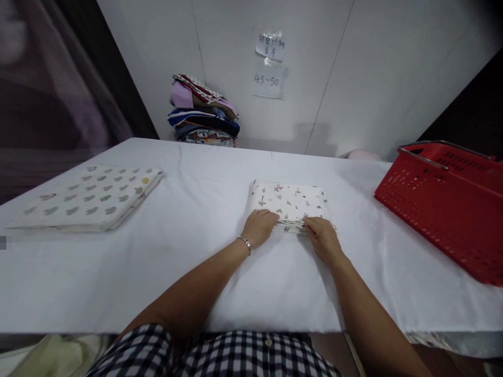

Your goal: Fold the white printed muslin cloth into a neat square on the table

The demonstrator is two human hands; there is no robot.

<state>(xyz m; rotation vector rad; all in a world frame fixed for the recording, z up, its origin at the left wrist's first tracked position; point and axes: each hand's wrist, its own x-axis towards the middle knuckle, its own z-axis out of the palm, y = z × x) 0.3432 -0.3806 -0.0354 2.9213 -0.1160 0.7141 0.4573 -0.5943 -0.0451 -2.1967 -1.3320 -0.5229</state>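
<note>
A small folded white cloth with little printed figures [290, 201] lies in the middle of the white-covered table [196, 251]. My left hand [258, 226], with a silver bracelet on its wrist, grips the cloth's near left edge with curled fingers. My right hand [323, 238] pinches the near right edge, thumb on top of the folded layers. Both hands are closed on the cloth's near side.
A larger folded white cloth with grey shapes [88, 198] lies at the left. A pile of folded coloured fabrics [203, 112] stands against the back wall under paper notes [269, 63]. A red plastic basket [448, 204] sits tilted at the right edge.
</note>
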